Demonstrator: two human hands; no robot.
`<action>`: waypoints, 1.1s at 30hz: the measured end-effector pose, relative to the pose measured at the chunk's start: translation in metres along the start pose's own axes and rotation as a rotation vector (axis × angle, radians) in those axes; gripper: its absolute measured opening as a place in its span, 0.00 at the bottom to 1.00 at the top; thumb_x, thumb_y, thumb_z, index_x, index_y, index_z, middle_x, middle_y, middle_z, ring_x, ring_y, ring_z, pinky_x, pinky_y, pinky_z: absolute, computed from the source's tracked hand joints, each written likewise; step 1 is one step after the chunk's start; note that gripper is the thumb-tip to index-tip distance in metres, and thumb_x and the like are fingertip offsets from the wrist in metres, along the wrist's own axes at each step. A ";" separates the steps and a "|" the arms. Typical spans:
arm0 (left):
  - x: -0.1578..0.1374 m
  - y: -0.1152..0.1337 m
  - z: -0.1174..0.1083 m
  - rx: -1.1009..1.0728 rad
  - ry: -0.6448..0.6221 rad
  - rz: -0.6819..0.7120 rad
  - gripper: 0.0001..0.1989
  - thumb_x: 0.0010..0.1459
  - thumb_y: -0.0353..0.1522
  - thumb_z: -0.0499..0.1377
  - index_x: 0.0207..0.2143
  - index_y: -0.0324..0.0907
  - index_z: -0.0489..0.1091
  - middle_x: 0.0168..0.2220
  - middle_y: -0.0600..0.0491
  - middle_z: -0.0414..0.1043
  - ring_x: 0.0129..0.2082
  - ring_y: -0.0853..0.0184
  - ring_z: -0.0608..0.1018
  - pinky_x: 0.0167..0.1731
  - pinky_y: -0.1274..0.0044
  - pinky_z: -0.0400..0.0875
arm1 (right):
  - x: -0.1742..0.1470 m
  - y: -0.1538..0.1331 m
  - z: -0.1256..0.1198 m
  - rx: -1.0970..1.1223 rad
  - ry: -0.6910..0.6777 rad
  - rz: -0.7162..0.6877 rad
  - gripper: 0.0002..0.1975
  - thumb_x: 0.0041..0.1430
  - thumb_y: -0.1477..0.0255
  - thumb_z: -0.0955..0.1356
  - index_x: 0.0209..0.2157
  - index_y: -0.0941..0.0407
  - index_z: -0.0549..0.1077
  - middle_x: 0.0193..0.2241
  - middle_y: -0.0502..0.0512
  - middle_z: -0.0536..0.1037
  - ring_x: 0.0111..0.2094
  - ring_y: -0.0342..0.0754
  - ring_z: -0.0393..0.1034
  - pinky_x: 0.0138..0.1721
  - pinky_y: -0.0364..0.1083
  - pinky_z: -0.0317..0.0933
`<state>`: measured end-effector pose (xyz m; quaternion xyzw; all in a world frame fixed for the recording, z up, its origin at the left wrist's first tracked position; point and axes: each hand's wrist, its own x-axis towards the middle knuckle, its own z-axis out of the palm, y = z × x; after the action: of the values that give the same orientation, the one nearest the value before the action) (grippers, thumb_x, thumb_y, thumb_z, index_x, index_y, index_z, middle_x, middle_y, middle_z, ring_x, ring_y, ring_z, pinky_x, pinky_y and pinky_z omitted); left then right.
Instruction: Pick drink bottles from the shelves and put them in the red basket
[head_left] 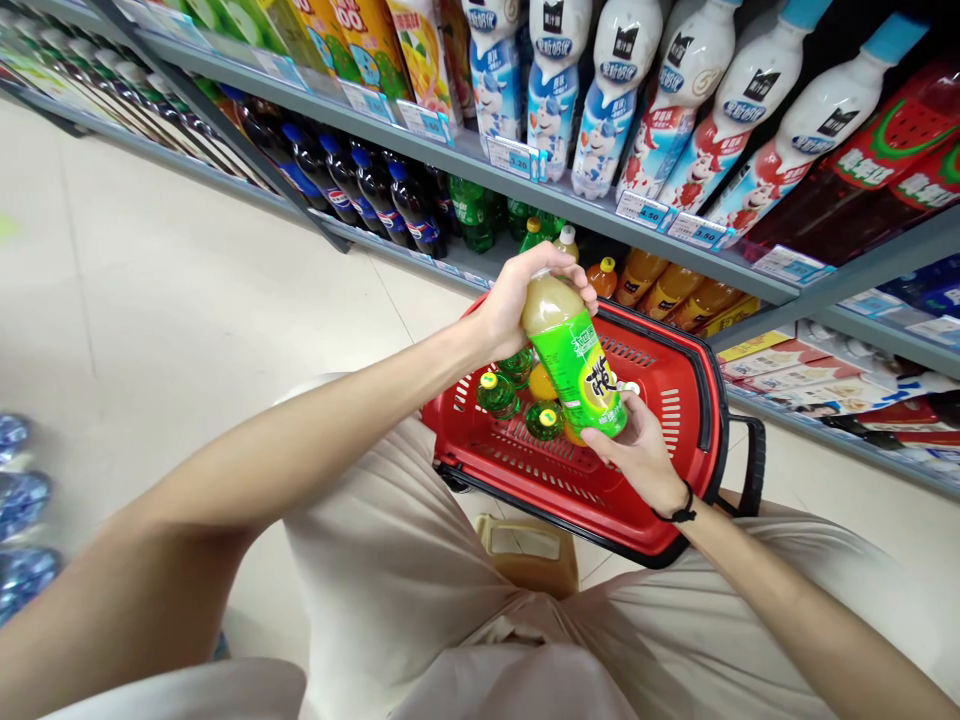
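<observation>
Both hands hold one drink bottle point(579, 365), pale cloudy yellow with a bright green label, tilted over a red shopping basket point(697, 410). My left hand point(521, 300) wraps round its top end, which hides the cap. Fingers of my right hand point(637, 450) grip its base from below, and a black band circles that wrist. Inside the basket, under the bottle, stand green bottles with yellow caps point(496, 395) and an orange drink bottle point(541, 382), partly covered by the held one.
Cola bottles point(409, 205) and orange drinks point(660, 290) fill the low shelf behind the basket. White milk-drink bottles point(551, 90) line the shelf above its grey edge point(450, 150). The basket's black handle point(752, 465) sticks out right. Plastic-wrapped bottles point(26, 510) stand at far left.
</observation>
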<state>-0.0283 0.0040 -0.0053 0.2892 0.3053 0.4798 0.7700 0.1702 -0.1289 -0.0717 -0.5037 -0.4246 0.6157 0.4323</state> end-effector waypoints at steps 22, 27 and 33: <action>-0.005 0.002 0.005 -0.094 0.037 0.050 0.09 0.58 0.36 0.62 0.29 0.42 0.67 0.24 0.55 0.72 0.29 0.67 0.81 0.37 0.75 0.78 | 0.000 -0.001 -0.003 -0.147 0.070 -0.158 0.32 0.48 0.64 0.83 0.51 0.50 0.69 0.50 0.56 0.77 0.50 0.54 0.74 0.53 0.53 0.71; -0.011 0.013 0.012 -0.192 0.051 0.096 0.10 0.60 0.35 0.63 0.31 0.42 0.65 0.22 0.57 0.68 0.29 0.65 0.82 0.40 0.74 0.80 | 0.003 -0.017 -0.005 0.056 -0.151 0.034 0.27 0.52 0.58 0.81 0.47 0.52 0.71 0.38 0.54 0.80 0.33 0.49 0.75 0.31 0.48 0.72; -0.009 0.020 0.012 -0.140 0.114 0.068 0.10 0.63 0.35 0.61 0.29 0.42 0.65 0.21 0.57 0.67 0.27 0.66 0.80 0.39 0.75 0.80 | 0.006 -0.029 -0.009 0.298 -0.408 0.211 0.22 0.65 0.50 0.69 0.44 0.55 0.76 0.35 0.58 0.81 0.30 0.51 0.74 0.23 0.47 0.69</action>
<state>-0.0339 0.0011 0.0188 0.2168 0.3044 0.5416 0.7530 0.1814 -0.1141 -0.0468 -0.3415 -0.3531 0.8016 0.3407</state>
